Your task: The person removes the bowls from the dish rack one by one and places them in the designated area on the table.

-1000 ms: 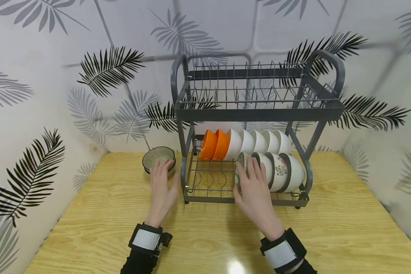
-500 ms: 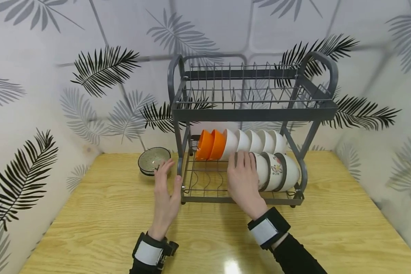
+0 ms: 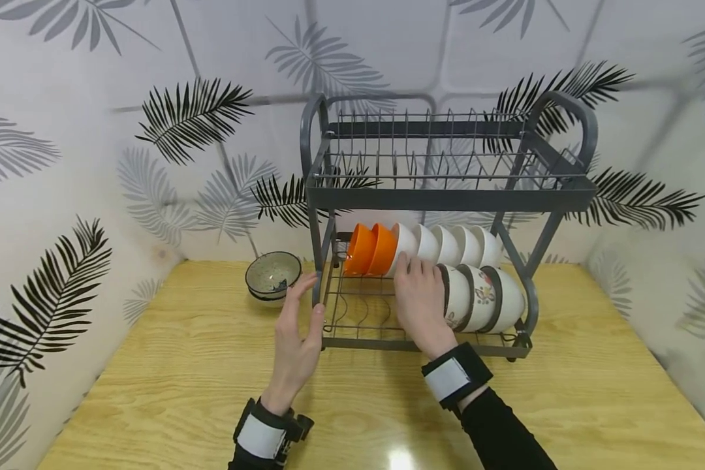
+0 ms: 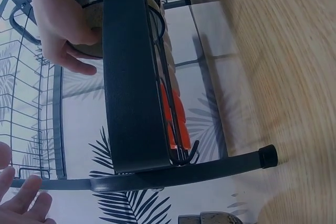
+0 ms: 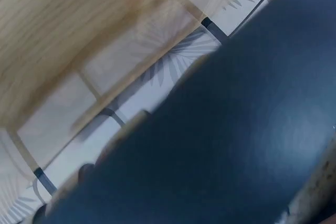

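Observation:
My right hand [image 3: 421, 303] reaches into the front of the rack's lower tier. Its fingers are bent over a speckled, dark-rimmed bowl [image 4: 94, 17], the leftmost of the front row; in the head view the hand covers most of this bowl. To its right, several white bowls [image 3: 482, 297] with dark rims stand on edge, one flowered. My left hand [image 3: 296, 349] is raised beside the rack's left post, fingers extended and thumb apart, holding nothing. Just beyond its fingertips, two speckled bowls [image 3: 273, 273] sit stacked on the table.
The grey two-tier dish rack [image 3: 449, 200] stands near the back wall. Behind the front row are orange bowls [image 3: 361, 249] and several white bowls [image 3: 446, 245], all on edge. A front bar [image 4: 131, 77] of the rack crosses the left wrist view. Wooden table [image 3: 182, 378] lies in front.
My right hand has turned and shifted slightly left over the speckled bowl, its fingers bending more. My left hand has drawn back from the stacked bowls toward the rack's left post.

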`<state>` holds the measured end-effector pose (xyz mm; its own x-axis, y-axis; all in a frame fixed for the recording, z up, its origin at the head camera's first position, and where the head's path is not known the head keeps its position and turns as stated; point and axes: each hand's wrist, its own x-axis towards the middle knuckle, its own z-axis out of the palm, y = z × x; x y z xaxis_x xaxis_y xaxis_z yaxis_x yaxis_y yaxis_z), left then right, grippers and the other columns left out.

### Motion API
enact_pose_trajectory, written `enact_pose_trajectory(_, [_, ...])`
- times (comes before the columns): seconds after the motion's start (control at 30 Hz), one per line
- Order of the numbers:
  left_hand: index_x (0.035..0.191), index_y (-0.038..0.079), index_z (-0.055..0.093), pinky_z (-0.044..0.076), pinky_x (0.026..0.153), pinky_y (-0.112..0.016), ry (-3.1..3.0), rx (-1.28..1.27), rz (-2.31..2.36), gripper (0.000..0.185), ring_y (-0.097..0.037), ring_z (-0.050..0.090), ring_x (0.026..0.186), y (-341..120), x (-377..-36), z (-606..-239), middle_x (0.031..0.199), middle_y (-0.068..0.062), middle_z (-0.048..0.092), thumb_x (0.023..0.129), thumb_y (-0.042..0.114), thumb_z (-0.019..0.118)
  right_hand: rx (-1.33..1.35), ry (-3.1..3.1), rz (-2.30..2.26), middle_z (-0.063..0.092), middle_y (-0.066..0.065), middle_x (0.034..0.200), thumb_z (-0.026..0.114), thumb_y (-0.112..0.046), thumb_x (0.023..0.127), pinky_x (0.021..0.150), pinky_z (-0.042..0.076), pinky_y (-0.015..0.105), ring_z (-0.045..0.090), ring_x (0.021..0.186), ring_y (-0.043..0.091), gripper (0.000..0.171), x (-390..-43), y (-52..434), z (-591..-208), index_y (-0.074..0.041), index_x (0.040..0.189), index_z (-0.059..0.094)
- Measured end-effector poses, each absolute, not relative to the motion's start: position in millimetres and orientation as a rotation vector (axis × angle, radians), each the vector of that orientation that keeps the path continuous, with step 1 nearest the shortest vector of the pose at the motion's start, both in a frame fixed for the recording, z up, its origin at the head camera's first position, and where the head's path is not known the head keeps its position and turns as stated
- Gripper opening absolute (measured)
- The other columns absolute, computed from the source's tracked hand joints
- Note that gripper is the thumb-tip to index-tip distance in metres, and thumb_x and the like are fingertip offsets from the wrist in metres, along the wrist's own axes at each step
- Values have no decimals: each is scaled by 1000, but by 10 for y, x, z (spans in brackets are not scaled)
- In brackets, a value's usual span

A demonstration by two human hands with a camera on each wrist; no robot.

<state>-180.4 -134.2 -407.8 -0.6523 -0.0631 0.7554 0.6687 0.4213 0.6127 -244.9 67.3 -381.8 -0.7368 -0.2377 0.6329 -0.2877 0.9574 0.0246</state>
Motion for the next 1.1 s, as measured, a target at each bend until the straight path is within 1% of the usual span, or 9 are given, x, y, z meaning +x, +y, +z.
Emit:
enact_pose_trajectory(0.07, [138,-4,52,29,127,-37,-1942,-540,-1283,39,-37,48,141,-1340,-1810,-4082,144,-22,56,98,-4,54,360,-2432,130,67,21,94,77,1,81,82,56,46,65,90,37,41,-2467,650,-3827,6,119,62])
enact_pose_trajectory(0.17, [140,0,52,31,122,-20,-1940,-557,-1289,42,-34,49,140,-1327,-1806,-4085,144,-20,57,98,-5,55,368,-2425,123,73,16,104,80,0,81,92,56,46,68,99,33,48,-2457,587,-3878,-1,125,64])
enact_pose_trajectory(0.3, [141,2,52,33,121,-21,-1944,-561,-1305,44,-31,50,140,-1287,-1802,-4071,143,-19,58,98,-4,56,461,-2388,16,78,5,109,81,-6,83,100,52,43,68,105,25,50,-2381,492,-3970,-9,130,66])
enact_pose_trajectory(0.37, [141,2,52,33,121,-22,-1945,-567,-1312,44,-30,51,140,-1269,-1799,-4057,143,-20,58,98,-3,56,477,-2348,12,79,4,105,81,-6,83,101,52,41,69,103,23,47,-2361,484,-3991,-10,128,69])
enact_pose_trajectory(0.43, [142,2,51,33,122,-23,-1944,-572,-1325,44,-30,50,140,-1262,-1793,-4040,143,-20,58,98,-3,55,454,-2312,76,79,4,103,81,-3,82,100,52,41,69,102,23,44,-2367,505,-3988,-11,124,72])
enact_pose_trajectory(0.6, [142,2,51,33,122,-24,-1946,-559,-1328,43,-30,49,141,-1279,-1768,-4025,145,-17,57,99,-2,55,499,-2242,247,80,7,100,80,2,81,99,56,43,71,100,25,39,-2400,570,-3980,-8,118,75])
enact_pose_trajectory(0.83, [141,0,51,35,122,-34,-1957,-569,-1290,43,-35,49,140,-1301,-1737,-4013,145,-18,57,98,-3,56,566,-2019,342,80,8,96,75,10,82,91,60,40,72,95,25,32,-2448,593,-3967,-4,111,76])
enact_pose_trajectory(0.93, [140,-2,52,35,122,-32,-1944,-572,-1283,43,-35,50,140,-1315,-1729,-3994,144,-18,58,97,-5,56,634,-1892,422,80,9,97,74,10,83,89,61,41,72,94,26,30,-2458,575,-3928,-4,110,76])
enact_pose_trajectory(1.1, [140,-1,52,35,122,-28,-1936,-617,-1262,43,-38,51,138,-1331,-1719,-3982,144,-21,57,97,-5,56,762,-1673,614,78,14,97,71,21,77,87,61,46,73,93,29,35,-2409,554,-3916,1,106,77])
